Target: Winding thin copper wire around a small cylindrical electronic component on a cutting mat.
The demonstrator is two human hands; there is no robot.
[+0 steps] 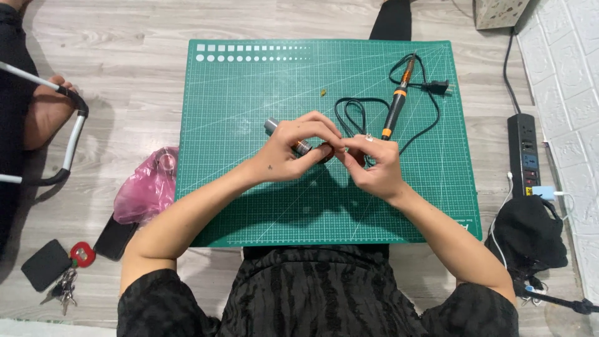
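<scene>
A green cutting mat (249, 206) covers the floor in front of the person. Over its middle, the left hand (288, 153) has its fingers (312, 122) curled closed round a small grey metal cylinder (274, 127), tilted, one end poking out. The right hand (373, 167) meets it, fingers pinched on something too small to tell. Just behind lies an orange-and-black soldering iron (395, 106) with its black cord (352, 109) looped. A pink plastic bag (146, 187) sits left of the mat.

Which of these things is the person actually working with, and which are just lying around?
In hand:
left hand on the small grey metal cylinder
right hand touching its end

Lying about:
black-and-orange soldering iron
green gridded cutting mat
pink plastic bag
bunch of keys
black power strip
</scene>
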